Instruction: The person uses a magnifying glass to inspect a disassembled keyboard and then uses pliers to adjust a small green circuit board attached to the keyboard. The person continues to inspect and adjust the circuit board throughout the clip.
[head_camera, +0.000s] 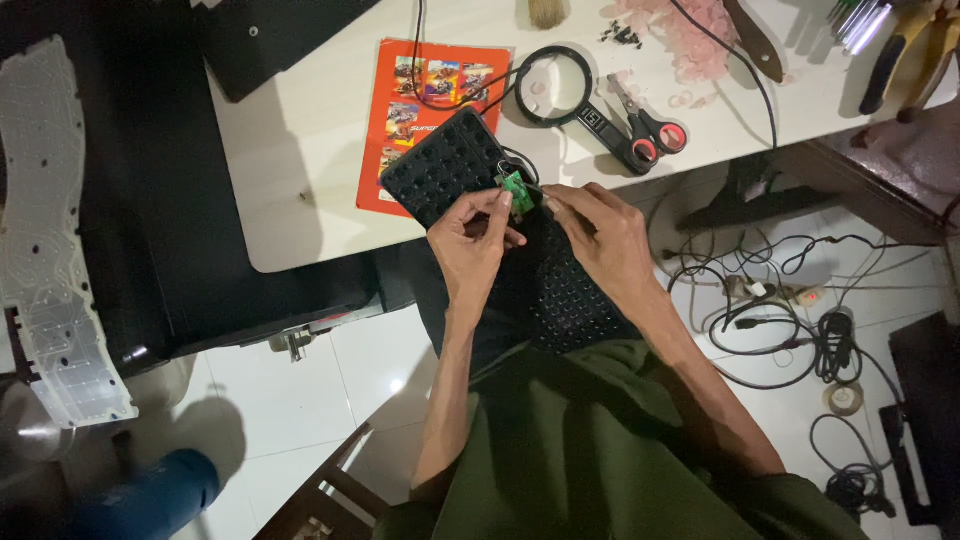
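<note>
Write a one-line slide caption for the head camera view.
Both hands, left hand and right hand, pinch a small green circuit board over a black studded panel at the table edge.

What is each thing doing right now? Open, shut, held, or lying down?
Left hand: pinching the small green circuit board.
Right hand: fingertips at the board's other side.
Black studded panel: tilted from table edge down to the lap.
Scissors: shut, lying flat.
Magnifying glass: lying flat.
Orange booklet: closed, flat, partly under the panel.
</note>
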